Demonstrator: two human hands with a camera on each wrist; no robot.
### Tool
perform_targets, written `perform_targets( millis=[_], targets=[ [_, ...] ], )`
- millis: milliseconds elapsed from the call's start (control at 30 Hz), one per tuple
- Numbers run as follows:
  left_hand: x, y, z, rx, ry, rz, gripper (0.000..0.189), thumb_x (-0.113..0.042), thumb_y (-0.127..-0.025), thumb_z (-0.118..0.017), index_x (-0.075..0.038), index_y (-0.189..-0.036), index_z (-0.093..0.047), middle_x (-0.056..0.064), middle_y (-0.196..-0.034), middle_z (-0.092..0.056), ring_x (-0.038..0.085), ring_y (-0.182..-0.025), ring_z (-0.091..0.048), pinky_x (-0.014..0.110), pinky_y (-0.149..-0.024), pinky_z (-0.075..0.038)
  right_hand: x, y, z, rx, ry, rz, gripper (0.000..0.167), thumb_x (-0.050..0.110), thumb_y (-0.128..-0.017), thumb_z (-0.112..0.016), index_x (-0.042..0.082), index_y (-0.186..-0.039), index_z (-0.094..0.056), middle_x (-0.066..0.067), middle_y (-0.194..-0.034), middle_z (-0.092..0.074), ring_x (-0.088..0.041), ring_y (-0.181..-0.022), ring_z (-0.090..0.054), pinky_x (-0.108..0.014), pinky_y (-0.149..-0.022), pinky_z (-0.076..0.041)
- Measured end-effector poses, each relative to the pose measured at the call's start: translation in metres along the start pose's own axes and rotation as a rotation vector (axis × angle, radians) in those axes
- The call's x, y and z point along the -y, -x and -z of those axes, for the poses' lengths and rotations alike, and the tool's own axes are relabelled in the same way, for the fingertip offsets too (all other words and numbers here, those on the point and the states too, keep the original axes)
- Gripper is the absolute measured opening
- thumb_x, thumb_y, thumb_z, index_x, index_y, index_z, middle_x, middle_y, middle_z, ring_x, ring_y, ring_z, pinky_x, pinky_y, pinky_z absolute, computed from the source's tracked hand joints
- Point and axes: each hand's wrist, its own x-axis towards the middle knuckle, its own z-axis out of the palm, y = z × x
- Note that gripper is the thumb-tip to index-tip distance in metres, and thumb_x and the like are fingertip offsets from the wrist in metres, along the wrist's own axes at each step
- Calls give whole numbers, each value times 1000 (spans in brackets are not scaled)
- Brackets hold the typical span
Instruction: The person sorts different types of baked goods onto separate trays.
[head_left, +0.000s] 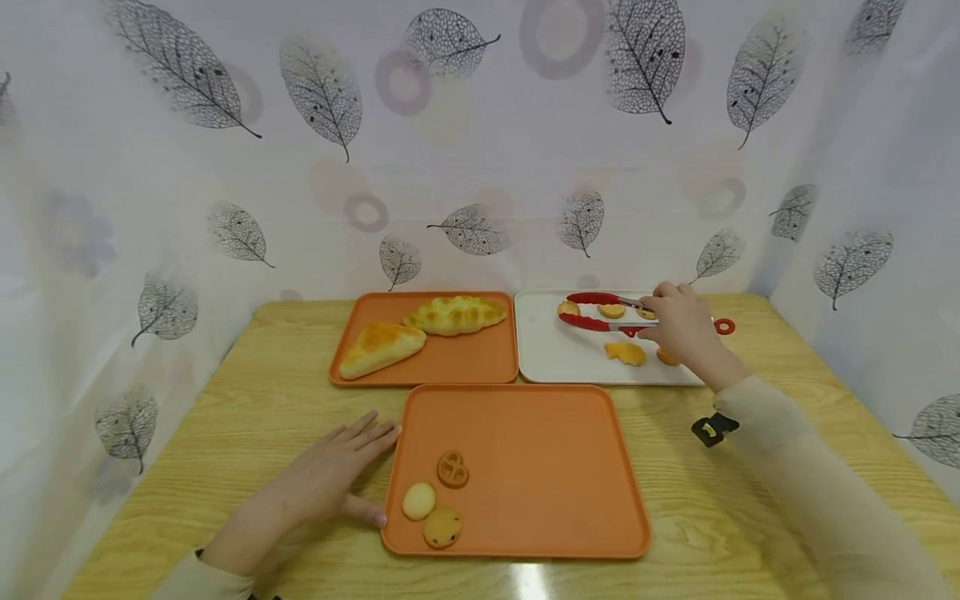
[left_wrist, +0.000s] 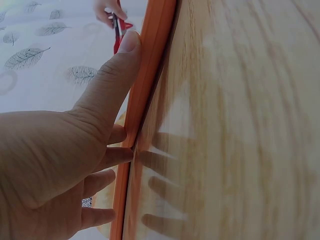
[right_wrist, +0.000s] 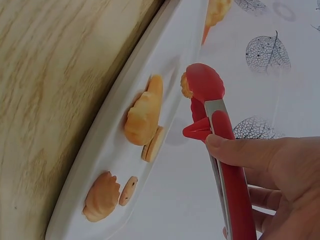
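Observation:
My right hand (head_left: 678, 325) grips red-and-steel tongs (head_left: 588, 322) over the white tray (head_left: 540, 358). Between the red tong heads is a small golden biscuit (right_wrist: 186, 86), mostly covered by them in the right wrist view. On that tray lie a fish-shaped biscuit (head_left: 626, 354), a round biscuit (head_left: 611, 310) and a ridged one (right_wrist: 101, 197), among others. My left hand (head_left: 322, 475) lies by the left side of the front orange tray (head_left: 540, 475), fingers extended, thumb right at its rim. A pretzel-shaped biscuit (head_left: 453, 469), a pale round biscuit (head_left: 418, 502) and a dotted biscuit (head_left: 442, 528) sit in its near-left corner.
Behind it, left of the white tray, a second orange tray (head_left: 480, 362) bears a triangular bread (head_left: 381, 348) and a braided loaf (head_left: 454, 316). All three trays stand close together on a wooden table (head_left: 247, 400). A leaf-patterned curtain (head_left: 480, 150) hangs around the table's back and sides.

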Motion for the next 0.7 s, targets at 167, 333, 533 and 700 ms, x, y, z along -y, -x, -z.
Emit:
perform_targets(
  millis=[167,333,533,700],
  targets=[
    [1,0,4,16,6,1,110,-79,-71,-54,-11,-154,-31,14,-157,-34,39,-149,-21,65,-113,-28,1,-9,-3,46,-13,-44,51,22,-84,-76,-3,-126,-61,-23,-115,-54,-43,-106,-47,-57,-78,-48],
    [1,0,5,9,1,-3,110,-78,-70,-56,-10,-153,-32,14,-157,-36,40,-148,-23,64,-113,-29,0,-17,-5,68,-23,-72,51,22,-84,-76,-3,-126,-61,-23,-118,-53,-43,-108,-45,-59,-83,-46],
    [0,0,5,4,4,-5,109,-78,-71,-56,-10,-153,-33,14,-156,-36,40,-148,-23,65,-112,-29,-1,-25,-5,99,-14,-105,53,23,-83,-77,-3,-126,-61,-23,-116,-52,-42,-107,-44,-58,-81,-45],
    [0,-1,5,6,4,-4,110,-78,-70,-56,-10,-153,-33,14,-156,-36,40,-148,-23,65,-112,-29,-2,-29,-7,133,-5,-117,53,24,-84,-76,-3,-126,-60,-23,-116,-52,-43,-107,-44,-58,-81,-46]
  ],
)
